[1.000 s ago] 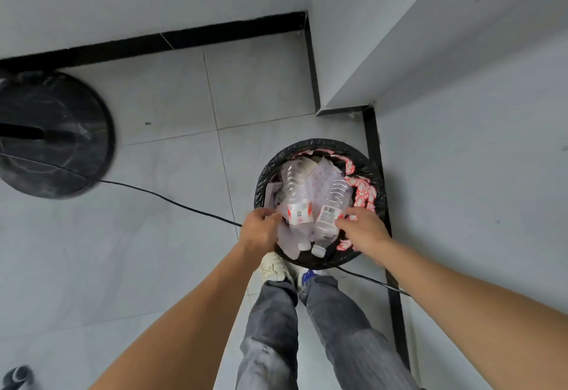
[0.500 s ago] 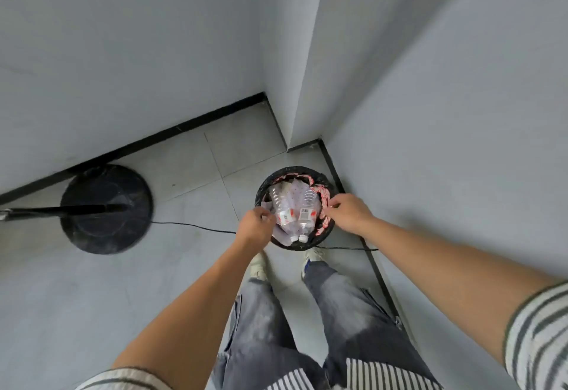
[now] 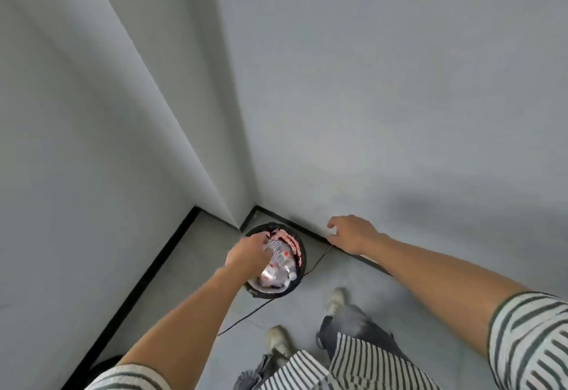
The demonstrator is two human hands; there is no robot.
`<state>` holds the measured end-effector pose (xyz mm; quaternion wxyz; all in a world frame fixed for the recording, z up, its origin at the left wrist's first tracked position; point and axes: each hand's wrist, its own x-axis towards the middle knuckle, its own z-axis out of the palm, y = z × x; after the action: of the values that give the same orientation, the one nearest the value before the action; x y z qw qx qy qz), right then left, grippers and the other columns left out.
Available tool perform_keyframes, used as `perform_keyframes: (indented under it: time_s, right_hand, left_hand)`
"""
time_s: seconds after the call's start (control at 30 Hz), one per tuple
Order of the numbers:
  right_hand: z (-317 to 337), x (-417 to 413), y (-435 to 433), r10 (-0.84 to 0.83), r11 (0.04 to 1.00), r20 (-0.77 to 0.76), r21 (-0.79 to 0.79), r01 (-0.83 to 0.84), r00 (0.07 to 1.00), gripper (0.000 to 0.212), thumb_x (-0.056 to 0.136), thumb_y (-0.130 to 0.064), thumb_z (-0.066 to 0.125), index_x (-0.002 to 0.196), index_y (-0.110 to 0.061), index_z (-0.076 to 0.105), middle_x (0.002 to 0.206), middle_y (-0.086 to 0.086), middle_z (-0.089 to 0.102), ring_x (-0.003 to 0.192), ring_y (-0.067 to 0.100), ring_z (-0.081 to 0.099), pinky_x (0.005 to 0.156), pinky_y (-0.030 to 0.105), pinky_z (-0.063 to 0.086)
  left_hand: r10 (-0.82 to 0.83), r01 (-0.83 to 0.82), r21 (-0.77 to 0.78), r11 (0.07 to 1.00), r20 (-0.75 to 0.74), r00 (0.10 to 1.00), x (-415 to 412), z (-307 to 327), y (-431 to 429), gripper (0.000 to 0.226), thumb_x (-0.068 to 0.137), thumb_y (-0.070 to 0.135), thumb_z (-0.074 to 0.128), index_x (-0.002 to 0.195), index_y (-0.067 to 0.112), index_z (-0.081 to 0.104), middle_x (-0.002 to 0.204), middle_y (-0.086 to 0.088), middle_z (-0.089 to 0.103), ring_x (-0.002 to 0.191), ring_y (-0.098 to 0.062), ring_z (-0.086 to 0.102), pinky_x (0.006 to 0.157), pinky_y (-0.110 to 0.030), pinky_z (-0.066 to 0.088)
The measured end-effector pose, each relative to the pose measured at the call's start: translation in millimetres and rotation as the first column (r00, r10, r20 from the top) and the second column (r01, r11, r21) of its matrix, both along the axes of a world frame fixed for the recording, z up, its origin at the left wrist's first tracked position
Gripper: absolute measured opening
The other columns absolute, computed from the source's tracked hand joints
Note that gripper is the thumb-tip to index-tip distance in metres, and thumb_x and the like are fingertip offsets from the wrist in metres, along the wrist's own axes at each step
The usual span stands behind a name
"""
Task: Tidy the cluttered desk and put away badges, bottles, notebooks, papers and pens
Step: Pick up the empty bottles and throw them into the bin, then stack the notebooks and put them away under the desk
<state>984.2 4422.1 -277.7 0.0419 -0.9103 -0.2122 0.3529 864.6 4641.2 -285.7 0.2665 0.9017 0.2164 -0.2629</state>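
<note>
A round black waste bin (image 3: 264,292) stands on the floor in a wall corner. Clear plastic bottles (image 3: 281,259) with red-and-white labels lie in it on crumpled paper and red-printed wrapping. My left hand (image 3: 247,254) hovers over the bin's left side, fingers loosely curled, with nothing seen in it. My right hand (image 3: 350,234) is off to the right of the bin near the wall base, fingers spread and empty.
White walls with a black skirting (image 3: 147,276) close the corner on the left and behind. A thin black cable (image 3: 246,317) runs across the grey floor tiles under the bin. My feet in light shoes (image 3: 278,342) stand just before the bin.
The view has risen and pulled back from the bin. My right hand has left the bin's rim and moved right toward the wall. The bottles lie loose in the bin.
</note>
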Motion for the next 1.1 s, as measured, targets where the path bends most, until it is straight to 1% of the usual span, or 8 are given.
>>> perform_keyframes:
  time_s: [0.2,0.33,0.5,0.6,0.67,0.83,1.03,1.1]
  right_hand:
    - [54,-20,-104,-0.166,0.984,0.107,0.077,0.158,0.98,0.042,0.098,-0.037,0.046,0.138,-0.022,0.048,0.123,0.004,0.062,0.113,0.024,0.056,0.086,0.033,0.043]
    - [85,-38,-210,-0.341,0.939,0.182,0.113,0.325,0.922,0.043,0.098,-0.038,0.046,0.138,-0.023,0.047,0.126,0.003,0.061,0.113,0.024,0.056,0.088,0.033,0.043]
    - [113,-77,-363,-0.545,0.838,0.246,0.142,0.527,0.801,0.044,0.098,-0.038,0.046,0.139,-0.022,0.048,0.128,0.002,0.061,0.114,0.023,0.057,0.09,0.032,0.044]
    - [124,-116,-474,-0.641,0.761,0.293,0.119,0.638,0.709,0.044,0.098,-0.037,0.045,0.139,-0.021,0.047,0.129,0.002,0.06,0.115,0.022,0.057,0.092,0.033,0.044]
    - [128,-145,-539,-0.714,0.682,0.304,0.1,0.724,0.631,0.045,0.098,-0.038,0.046,0.14,-0.021,0.046,0.13,0.003,0.059,0.116,0.022,0.056,0.094,0.034,0.044]
    - [129,-208,-668,-0.852,0.473,0.296,0.079,0.877,0.432,0.046,0.098,-0.039,0.047,0.141,-0.021,0.045,0.129,0.004,0.059,0.114,0.022,0.057,0.092,0.033,0.045]
    - [120,-265,-790,-0.935,0.213,0.31,0.11,0.971,0.17,0.044,0.099,-0.038,0.047,0.139,-0.02,0.047,0.126,0.005,0.06,0.115,0.022,0.054,0.093,0.03,0.042]
    - [127,-286,-825,-0.944,0.116,0.321,0.107,0.987,0.076,0.043,0.099,-0.038,0.046,0.139,-0.021,0.047,0.129,0.004,0.058,0.119,0.022,0.052,0.095,0.03,0.04]
  left_hand:
    - [-0.372,0.353,0.152,0.923,0.121,0.921,60,65,-79,0.035,0.096,0.033,0.046,0.128,0.019,0.053,0.118,-0.008,0.063,0.104,-0.026,0.06,0.086,-0.034,0.05]
    - [-0.567,0.528,0.216,0.821,0.203,0.798,92,104,-182,0.037,0.098,0.034,0.045,0.131,0.021,0.051,0.115,-0.005,0.065,0.106,-0.022,0.059,0.087,-0.033,0.048]
    - [-0.664,0.644,0.168,0.747,0.259,0.702,114,118,-342,0.034,0.095,0.037,0.048,0.125,0.024,0.056,0.11,-0.002,0.066,0.109,-0.02,0.057,0.091,-0.033,0.047]
    - [-0.721,0.735,0.079,0.673,0.291,0.629,110,118,-467,0.033,0.093,0.038,0.051,0.122,0.023,0.059,0.105,-0.003,0.065,0.1,-0.019,0.059,0.09,-0.035,0.049]
    - [-0.776,0.806,0.035,0.591,0.297,0.556,100,118,-543,0.032,0.093,0.038,0.052,0.12,0.024,0.059,0.106,-0.003,0.065,0.097,-0.019,0.061,0.09,-0.035,0.05]
    - [-0.914,0.949,0.048,0.313,0.286,0.287,79,121,-702,0.032,0.093,0.041,0.051,0.122,0.028,0.058,0.107,0.0,0.067,0.107,-0.017,0.058,0.091,-0.034,0.049]
    - [-0.954,0.993,0.114,-0.005,0.297,-0.039,79,119,-878,0.029,0.095,0.039,0.05,0.12,0.026,0.058,0.091,0.006,0.063,0.111,-0.017,0.055,0.095,-0.032,0.045]
    - [-0.946,0.988,0.116,-0.102,0.296,-0.133,76,125,-935,0.029,0.095,0.037,0.051,0.12,0.025,0.058,0.097,0.004,0.066,0.109,-0.017,0.057,0.095,-0.031,0.044]
